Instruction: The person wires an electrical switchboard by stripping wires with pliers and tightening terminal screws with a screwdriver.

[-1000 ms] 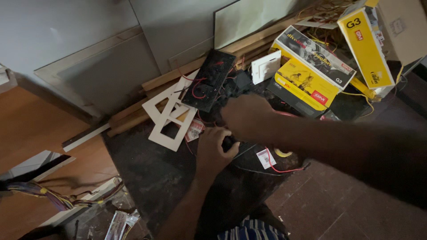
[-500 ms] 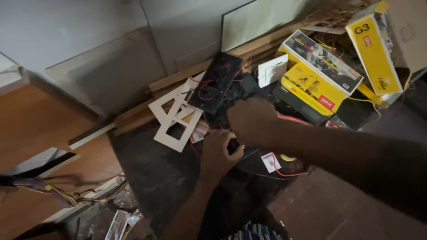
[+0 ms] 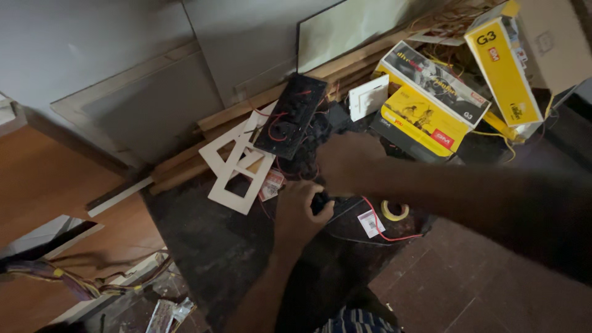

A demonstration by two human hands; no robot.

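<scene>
A flat yellow-and-black box (image 3: 425,102) lies at upper right, tilted. Just right of it a tall yellow carton (image 3: 502,71) leans against a plain brown carton (image 3: 552,37). A small white-and-red label (image 3: 370,223) lies on the dark slab (image 3: 203,240), beside a red wire (image 3: 385,231).

Yellow boxes (image 3: 425,117) — white frames (image 3: 237,166)

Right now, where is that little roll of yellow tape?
In the head view the roll of yellow tape lies flat on the dark slab, right of centre, just right of a small white tag and below the right hand.
</scene>
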